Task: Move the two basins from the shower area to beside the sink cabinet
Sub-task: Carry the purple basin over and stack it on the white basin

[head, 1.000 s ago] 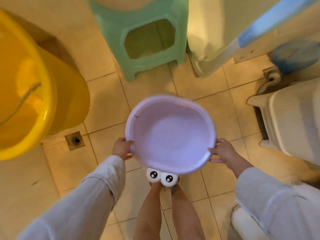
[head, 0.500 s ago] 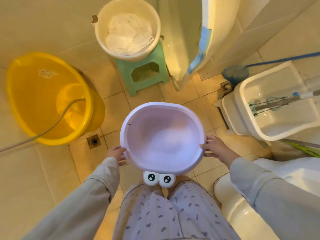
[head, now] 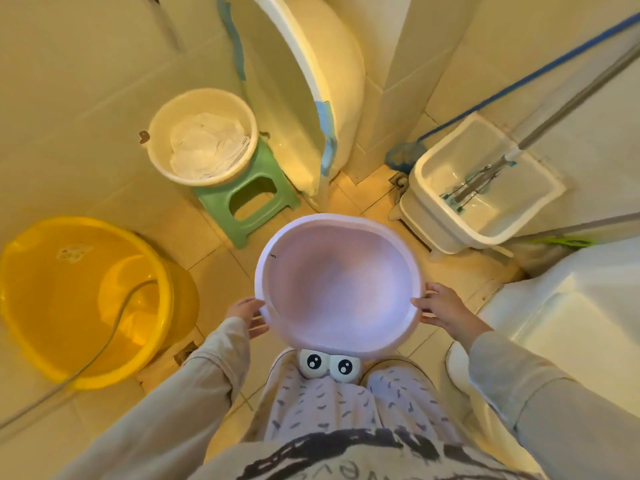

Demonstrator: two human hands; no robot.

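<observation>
I hold an empty lilac basin level in front of my waist, above the tiled floor. My left hand grips its left rim and my right hand grips its right rim. A cream basin with a white cloth inside rests on a green plastic stool further ahead to the left. A large yellow basin with a grey hose running into it leans by the left wall.
A white baby tub leans upright against the back wall. A white mop bucket with a mop handle stands at the right. A white toilet is close at my right. A floor drain lies near my left sleeve.
I have straightened up with the lilac basin lifted higher off the floor. The view has pulled back, bringing the cream basin, the whole yellow basin and the mop bucket into sight.
</observation>
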